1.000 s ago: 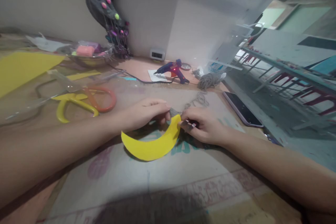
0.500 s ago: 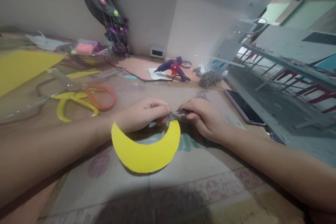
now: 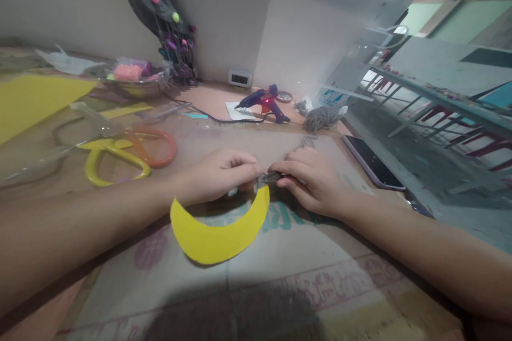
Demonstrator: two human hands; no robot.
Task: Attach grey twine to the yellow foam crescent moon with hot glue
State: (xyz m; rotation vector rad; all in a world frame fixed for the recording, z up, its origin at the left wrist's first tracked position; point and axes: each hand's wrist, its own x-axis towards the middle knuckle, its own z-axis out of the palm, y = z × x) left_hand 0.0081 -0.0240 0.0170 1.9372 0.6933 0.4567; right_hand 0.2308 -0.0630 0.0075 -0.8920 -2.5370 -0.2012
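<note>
A yellow crescent cut-out (image 3: 218, 240) hangs curved side down, its right tip wrapped in a little grey yarn. My left hand (image 3: 224, 175) is closed, pinching that wrapped tip between thumb and fingers. Close beside it, my right hand (image 3: 314, 178) is closed on a small bundle of grey yarn (image 3: 273, 177). A loose strand lies behind my right hand, towards a ball of grey yarn (image 3: 320, 118). The fingertips partly hide the wrapped end.
Orange-and-yellow-handled scissors (image 3: 118, 164) lie left. A glue gun (image 3: 262, 101) with a red light rests at the back, near a small display (image 3: 240, 79). A phone (image 3: 372, 162) lies right. Yellow sheet (image 3: 38, 104) and bowl (image 3: 134, 88) stand back left; printed cardboard (image 3: 192, 298) covers the table.
The crescent has tilted, its right tip dropping slightly left and down. My right hand has turned a little, with the yarn bundle now closer to the crescent's tip.
</note>
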